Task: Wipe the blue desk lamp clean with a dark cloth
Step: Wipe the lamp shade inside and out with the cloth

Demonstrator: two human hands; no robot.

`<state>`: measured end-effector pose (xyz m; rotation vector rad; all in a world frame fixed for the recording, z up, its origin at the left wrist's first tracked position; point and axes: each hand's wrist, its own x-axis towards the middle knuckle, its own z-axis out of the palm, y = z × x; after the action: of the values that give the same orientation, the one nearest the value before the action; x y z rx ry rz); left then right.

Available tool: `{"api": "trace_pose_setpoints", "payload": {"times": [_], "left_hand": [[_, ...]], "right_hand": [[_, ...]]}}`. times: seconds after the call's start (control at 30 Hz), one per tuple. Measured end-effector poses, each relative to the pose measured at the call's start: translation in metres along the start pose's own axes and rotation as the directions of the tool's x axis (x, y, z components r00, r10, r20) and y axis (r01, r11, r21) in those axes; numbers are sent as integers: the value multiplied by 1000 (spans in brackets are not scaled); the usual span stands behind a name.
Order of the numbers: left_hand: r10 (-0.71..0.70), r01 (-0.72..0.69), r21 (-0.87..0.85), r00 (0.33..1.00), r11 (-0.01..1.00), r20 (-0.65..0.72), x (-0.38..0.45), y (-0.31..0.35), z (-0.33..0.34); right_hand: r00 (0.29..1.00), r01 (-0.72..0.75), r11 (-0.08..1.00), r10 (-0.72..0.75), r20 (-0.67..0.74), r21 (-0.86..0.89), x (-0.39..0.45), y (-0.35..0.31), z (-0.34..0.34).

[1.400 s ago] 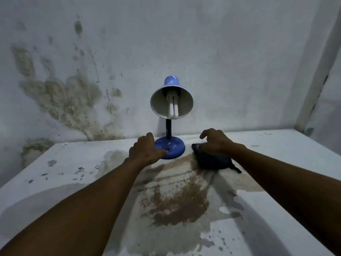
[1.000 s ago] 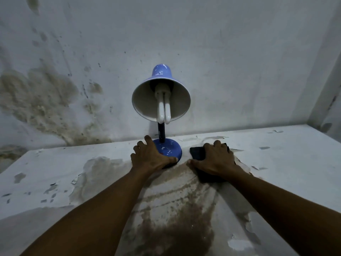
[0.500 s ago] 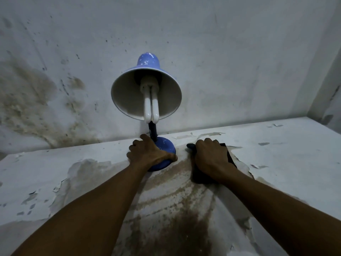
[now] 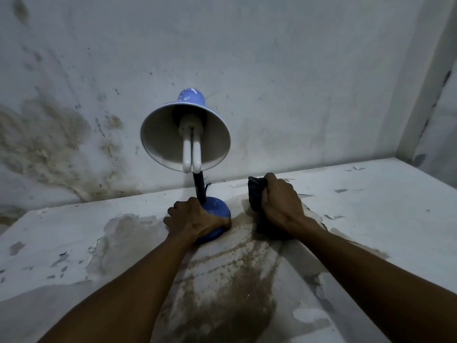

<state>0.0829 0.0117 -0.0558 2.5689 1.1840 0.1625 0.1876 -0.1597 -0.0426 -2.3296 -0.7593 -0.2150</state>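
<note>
The blue desk lamp (image 4: pixel 191 100) stands near the back of a white table (image 4: pixel 371 219), close to the wall. Its shade faces me, white inside, with a white twin-tube bulb (image 4: pixel 191 154) hanging out. A black neck joins it to a round blue base (image 4: pixel 217 206). My left hand (image 4: pixel 193 220) is clamped over the left and front of that base. To the right, my right hand (image 4: pixel 282 203) is closed around a dark cloth (image 4: pixel 256 194); the cloth's top sticks up past my fingers and its lower part touches the table.
A stained, mould-marked wall (image 4: pixel 49 144) rises right behind the lamp. The table's paint is peeling, with a large brown stain (image 4: pixel 235 280) in front of me. A wall corner (image 4: pixel 425 95) closes the right side.
My right hand, flat on the cloth before, has closed around it and bunched it up off the table. My left hand stays on the lamp base. The view has shifted closer.
</note>
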Motion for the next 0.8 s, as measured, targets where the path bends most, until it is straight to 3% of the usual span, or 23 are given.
{"api": "trace_pose_setpoints", "payload": {"times": [0.23,0.53,0.8], "left_hand": [[40,-39,18,999,999,-9,-39,-16,-7],[76,-76,-1,996,997,-49,-92,-33,-7],[138,-141,-40,988,989,-69,-130,-49,-4]], "right_hand": [[997,-39,973,54,-62,227,-25,-18,-18],[974,-221,887,218,53,406,-49,-41,-38],[950,-313,800,262,172,512,-76,-55,-52]]}}
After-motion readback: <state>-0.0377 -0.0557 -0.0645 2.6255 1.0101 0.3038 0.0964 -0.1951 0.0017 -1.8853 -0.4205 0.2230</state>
